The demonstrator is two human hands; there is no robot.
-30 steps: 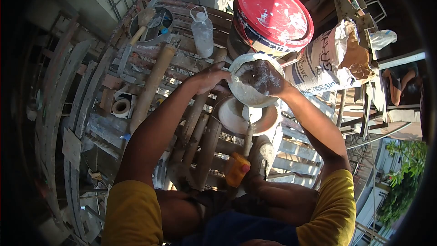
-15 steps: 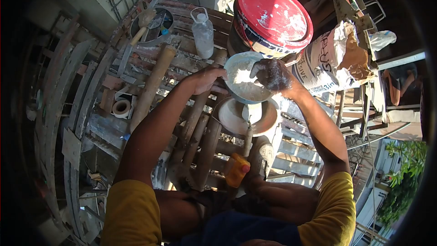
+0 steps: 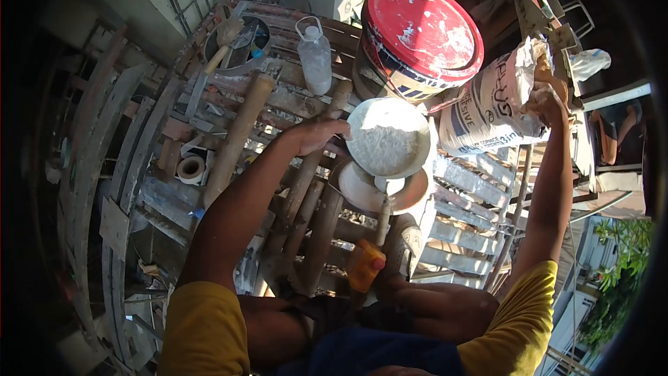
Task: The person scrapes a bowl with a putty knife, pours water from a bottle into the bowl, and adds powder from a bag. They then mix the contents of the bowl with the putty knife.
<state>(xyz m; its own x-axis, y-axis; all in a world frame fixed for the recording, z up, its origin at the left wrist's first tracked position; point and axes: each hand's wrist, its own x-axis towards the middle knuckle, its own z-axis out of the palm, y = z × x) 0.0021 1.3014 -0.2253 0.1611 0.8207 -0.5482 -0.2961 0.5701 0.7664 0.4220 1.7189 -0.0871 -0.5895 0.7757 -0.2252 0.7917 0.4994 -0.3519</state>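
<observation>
My left hand (image 3: 323, 135) grips the left rim of a round bowl (image 3: 362, 143) holding pale white powder. The bowl is tipped toward me, above a second, wider bowl (image 3: 348, 191) that it partly covers. A flat tool's handle (image 3: 383, 219) sticks out of this lower bowl toward me. My right hand (image 3: 548, 103) is at the torn mouth of a printed paper sack (image 3: 480, 111), its fingers closed on the brown paper edge. The sack lies tilted on the right, and its inside is hidden.
A red-lidded bucket (image 3: 424, 28) stands behind the bowls, beside a clear jug (image 3: 315, 63). A round pan (image 3: 240, 45) with tools sits at the back left. A tape roll (image 3: 189, 168) lies left. An orange bottle (image 3: 364, 266) is near my knees. Slats have gaps.
My right hand has left the bowl and moved right to the sack's mouth. The bowl has tipped toward me, showing more powder, with my left hand still on its rim.
</observation>
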